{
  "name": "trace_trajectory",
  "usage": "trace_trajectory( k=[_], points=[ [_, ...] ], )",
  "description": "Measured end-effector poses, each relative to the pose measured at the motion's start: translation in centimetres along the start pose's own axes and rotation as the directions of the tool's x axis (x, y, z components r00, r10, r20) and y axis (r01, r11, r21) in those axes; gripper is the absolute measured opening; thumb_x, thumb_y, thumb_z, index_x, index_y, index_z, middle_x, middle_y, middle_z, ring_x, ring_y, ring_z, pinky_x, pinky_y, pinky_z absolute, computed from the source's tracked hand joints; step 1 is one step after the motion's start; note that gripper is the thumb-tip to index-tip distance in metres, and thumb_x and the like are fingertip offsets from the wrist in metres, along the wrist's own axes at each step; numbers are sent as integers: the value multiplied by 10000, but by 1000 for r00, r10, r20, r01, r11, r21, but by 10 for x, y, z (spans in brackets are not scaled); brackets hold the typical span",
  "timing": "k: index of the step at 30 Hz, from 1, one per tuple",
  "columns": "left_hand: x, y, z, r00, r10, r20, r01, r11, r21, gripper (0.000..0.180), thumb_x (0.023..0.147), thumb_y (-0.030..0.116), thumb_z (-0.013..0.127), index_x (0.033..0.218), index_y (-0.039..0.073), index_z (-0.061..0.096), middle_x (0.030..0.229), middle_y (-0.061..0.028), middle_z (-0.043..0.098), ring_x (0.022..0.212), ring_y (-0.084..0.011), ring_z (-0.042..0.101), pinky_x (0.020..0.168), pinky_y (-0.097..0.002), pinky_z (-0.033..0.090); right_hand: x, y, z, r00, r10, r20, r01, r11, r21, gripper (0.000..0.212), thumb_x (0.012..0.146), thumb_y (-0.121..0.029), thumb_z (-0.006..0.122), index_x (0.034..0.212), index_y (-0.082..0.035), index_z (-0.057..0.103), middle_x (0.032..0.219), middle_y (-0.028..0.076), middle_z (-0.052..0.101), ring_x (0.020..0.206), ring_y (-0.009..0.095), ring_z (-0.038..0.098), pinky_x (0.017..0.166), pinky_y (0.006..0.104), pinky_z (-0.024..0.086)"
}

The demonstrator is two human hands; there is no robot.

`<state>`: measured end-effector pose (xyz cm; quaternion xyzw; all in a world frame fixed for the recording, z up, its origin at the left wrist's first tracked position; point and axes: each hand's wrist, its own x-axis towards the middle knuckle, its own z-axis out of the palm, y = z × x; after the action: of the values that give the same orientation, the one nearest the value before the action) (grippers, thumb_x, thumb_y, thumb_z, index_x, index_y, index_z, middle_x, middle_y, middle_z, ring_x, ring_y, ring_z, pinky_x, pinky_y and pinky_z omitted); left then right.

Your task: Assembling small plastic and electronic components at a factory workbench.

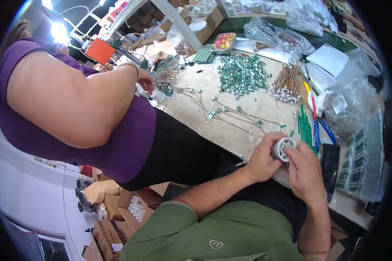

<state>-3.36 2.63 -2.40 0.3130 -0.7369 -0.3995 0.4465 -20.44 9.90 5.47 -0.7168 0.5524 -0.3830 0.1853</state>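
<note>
Over the table's near edge, my left hand (262,160) is wrapped round a short white plastic cylinder (278,151), its open end turned toward my right hand. The fingers of my right hand (306,173) are closed at the cylinder's open end, with fingertips at the rim and just inside. Whether they pinch some small part in there is hidden. Just beyond my hands lie several thin brown wires (235,114) with small green pieces at their ends. Green strips (305,124) lie beside my right hand.
Farther back are a heap of small green-and-silver parts (243,75) and a bundle of brown wires (286,82). Blue-handled pliers (329,132) and clear bags of parts (350,104) lie at right. A co-worker in purple (130,152) stands close on my left. Cardboard boxes (111,239) stand below.
</note>
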Motion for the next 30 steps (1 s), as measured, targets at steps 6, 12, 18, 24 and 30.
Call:
trace_trajectory(
  k=[6, 12, 18, 24, 30],
  points=[
    [1, 4, -6, 994, -35, 100, 37, 999, -24, 633, 768, -67, 695, 1375, 25, 540, 1404, -158, 619, 1240, -290, 635, 1071, -356, 502, 2, 12, -3, 997, -10, 74, 6, 999, 47, 303, 871, 32, 621, 1154, 2, 726, 966, 145, 581, 798, 341, 561, 701, 426, 471],
    [2, 4, -4, 990, -62, 123, 69, 996, -54, 665, 759, -82, 689, 1399, 21, 538, 1432, -163, 609, 1271, -296, 623, 1090, -364, 492, 0, 26, 4, 998, -37, 43, 34, 998, 62, 312, 852, 43, 625, 1147, 24, 723, 966, 150, 579, 809, 340, 556, 708, 430, 476],
    [-1, -1, -2, 989, -54, 140, 64, 996, -66, 707, 748, -90, 692, 1429, 15, 534, 1441, -171, 607, 1276, -305, 620, 1093, -373, 493, 1, 27, -6, 993, -33, 116, 27, 998, 50, 310, 844, 45, 625, 1138, 32, 720, 970, 152, 579, 820, 342, 554, 721, 436, 480],
    [-1, -2, -6, 985, 19, 171, -6, 997, -74, 729, 749, -78, 708, 1450, 11, 527, 1424, -175, 615, 1251, -312, 629, 1083, -377, 500, 6, 23, -9, 992, -21, 125, 16, 999, 44, 290, 846, 47, 623, 1121, 34, 714, 976, 149, 582, 822, 337, 557, 725, 432, 480],
    [1, 3, -8, 987, -14, 161, 25, 997, -71, 720, 753, -66, 716, 1444, 6, 528, 1400, -182, 624, 1213, -319, 644, 1063, -378, 510, 7, 23, -3, 996, -15, 84, 10, 998, 60, 254, 870, 41, 625, 1111, 35, 707, 987, 152, 586, 820, 330, 559, 719, 420, 479]
  ],
)
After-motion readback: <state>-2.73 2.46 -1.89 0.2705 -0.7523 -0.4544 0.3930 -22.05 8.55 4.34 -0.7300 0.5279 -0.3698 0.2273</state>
